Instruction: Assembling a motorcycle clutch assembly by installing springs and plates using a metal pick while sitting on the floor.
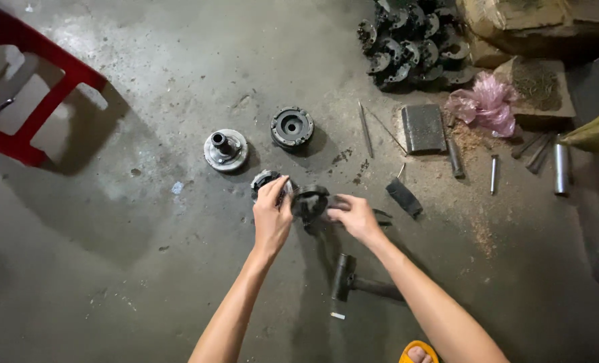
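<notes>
Stained concrete floor. Left hand [271,214] grips a round part [264,180]; right hand [354,215] pinches a dark hub [310,202] between them. 2 finished-looking discs [225,149] sit beyond; a hammer [353,281] lies nearer, untouched.

Arms: both bare to above the elbow, no sleeves.
Left hand [271,215]: no glove, ring or watch.
Right hand [354,216]: likewise bare.
Footwear: yellow sandal [417,349], toes exposed, below the hammer [360,281].
</notes>
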